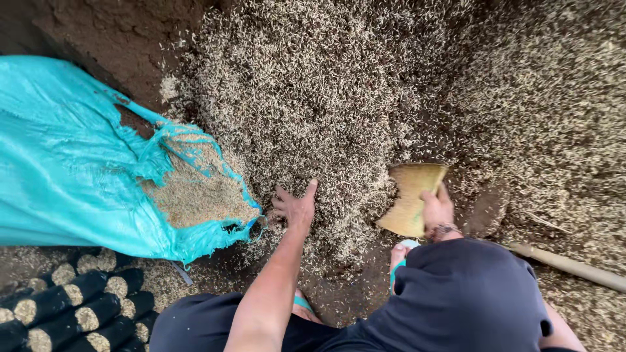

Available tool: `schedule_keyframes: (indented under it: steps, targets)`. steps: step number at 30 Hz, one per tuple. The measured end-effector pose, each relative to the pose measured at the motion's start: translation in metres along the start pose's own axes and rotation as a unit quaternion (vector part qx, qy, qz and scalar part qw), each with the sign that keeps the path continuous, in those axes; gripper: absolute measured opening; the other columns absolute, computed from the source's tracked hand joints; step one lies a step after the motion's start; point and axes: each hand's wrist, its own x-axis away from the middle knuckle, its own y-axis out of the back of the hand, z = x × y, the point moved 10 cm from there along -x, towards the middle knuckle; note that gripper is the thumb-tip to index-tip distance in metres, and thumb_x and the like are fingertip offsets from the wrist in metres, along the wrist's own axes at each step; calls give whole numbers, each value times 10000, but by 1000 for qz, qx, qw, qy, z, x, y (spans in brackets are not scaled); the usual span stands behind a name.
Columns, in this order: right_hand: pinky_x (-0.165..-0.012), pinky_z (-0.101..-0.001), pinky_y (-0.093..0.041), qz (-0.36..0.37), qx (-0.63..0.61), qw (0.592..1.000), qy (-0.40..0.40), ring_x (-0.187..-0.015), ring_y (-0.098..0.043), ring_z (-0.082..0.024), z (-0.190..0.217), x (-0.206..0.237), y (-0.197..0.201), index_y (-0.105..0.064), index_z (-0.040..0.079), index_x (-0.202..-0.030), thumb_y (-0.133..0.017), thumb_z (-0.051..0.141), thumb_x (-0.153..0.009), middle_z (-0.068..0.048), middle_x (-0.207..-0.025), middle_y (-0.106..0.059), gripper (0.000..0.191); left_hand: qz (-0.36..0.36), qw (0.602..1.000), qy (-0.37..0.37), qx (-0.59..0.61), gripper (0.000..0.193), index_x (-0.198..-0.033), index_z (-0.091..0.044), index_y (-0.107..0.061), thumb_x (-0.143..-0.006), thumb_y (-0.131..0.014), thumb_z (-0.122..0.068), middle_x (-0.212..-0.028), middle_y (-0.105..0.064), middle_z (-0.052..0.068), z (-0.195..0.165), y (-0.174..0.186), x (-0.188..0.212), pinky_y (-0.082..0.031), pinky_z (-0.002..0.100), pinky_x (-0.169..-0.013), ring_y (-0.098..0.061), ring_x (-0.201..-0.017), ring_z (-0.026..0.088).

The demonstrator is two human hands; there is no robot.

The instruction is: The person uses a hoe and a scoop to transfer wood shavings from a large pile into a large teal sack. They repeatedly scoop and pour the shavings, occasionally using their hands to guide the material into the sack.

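My left hand (295,207) rests palm down with fingers spread on a wide heap of rice husk (313,98) covering the earth floor. It holds nothing. My right hand (437,212) grips a flat, tan woven scoop (412,195) by its lower edge, its blade touching the husk. To the left of my left hand lies a turquoise woven sack (65,169), its mouth open toward the heap and partly filled with husk (195,192). My knees in dark cloth (456,300) fill the bottom of the view.
Several black tube pots packed with husk (72,306) lie stacked at the bottom left. A wooden pole (567,266) lies on the ground at the right. Bare brown soil (111,39) shows at the top left. A teal sandal strap (302,303) shows by my leg.
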Motion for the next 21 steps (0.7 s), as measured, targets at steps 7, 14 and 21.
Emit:
schedule_keyframes:
  steps: [7,14,21]
  targets:
    - [-483,-280,-504,128,243,948,162,-618,-571,-160,161,15,-107,-278,160,-1601,-727,194,-741,-115,-930,-647,971,127,953,113,251,1149,-1600,-171,113,-810,-562,-661,-1671,64,183,-6,-35,18,-149,747,-1146,-60,-1523,458]
    - [-485,-293,-566,129,231,885,383,-576,-662,-154,328,11,-74,-475,72,-1323,-783,220,-851,-33,-753,-672,583,123,967,112,195,782,-1394,70,-526,-963,-501,-583,-1453,-494,291,4,-35,8,-478,590,-994,-520,-1278,404]
    - [-577,-271,-535,-37,220,974,35,-665,-603,-86,197,-121,79,-426,277,-1600,-674,128,-849,-21,-1008,-691,804,-82,993,-41,73,849,-1497,-7,-315,-888,-676,-475,-1500,-286,244,10,25,-12,-390,556,-1080,-407,-1315,398]
